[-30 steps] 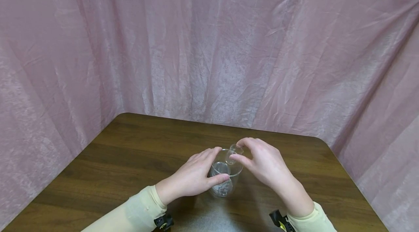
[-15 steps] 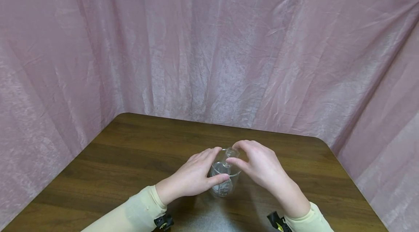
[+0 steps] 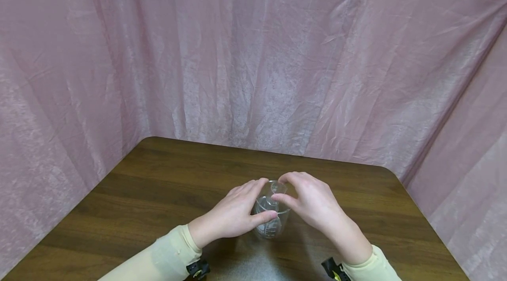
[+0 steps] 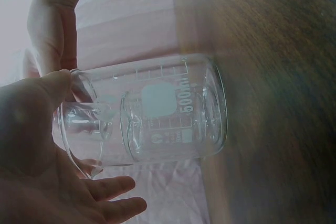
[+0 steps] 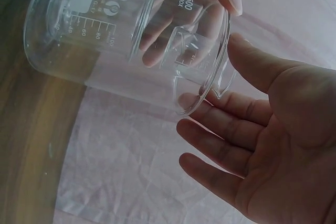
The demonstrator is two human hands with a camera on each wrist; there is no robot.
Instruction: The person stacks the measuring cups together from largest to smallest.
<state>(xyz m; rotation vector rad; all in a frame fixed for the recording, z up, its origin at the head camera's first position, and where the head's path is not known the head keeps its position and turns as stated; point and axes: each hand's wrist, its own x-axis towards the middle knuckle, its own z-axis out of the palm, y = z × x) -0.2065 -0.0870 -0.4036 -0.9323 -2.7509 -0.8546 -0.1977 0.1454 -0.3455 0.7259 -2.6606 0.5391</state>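
A large clear glass beaker [image 4: 187, 97], marked 500 ml, stands upright on the table. My left hand [image 3: 235, 212] holds it near the rim, thumb on the near side and fingers round the far side. Inside it sits a medium glass beaker [image 5: 97, 22] with its own scale. My right hand [image 3: 314, 199] pinches a small glass beaker [image 5: 186, 51] by its rim between thumb and fingers. Most of that small beaker is inside the large beaker's mouth, above the medium one. Whether the two inner beakers touch cannot be told through the glass.
The brown wooden table [image 3: 190, 157] reaches back to a pink curtain [image 3: 253, 52] that hangs behind it and along both sides. The table's rounded back corners are in the head view. Each wrist wears a black strap [image 3: 334, 268].
My right hand has moved left and a little down, carrying the small beaker from above the rim into the large beaker's mouth. My left hand and the large beaker have stayed in place.
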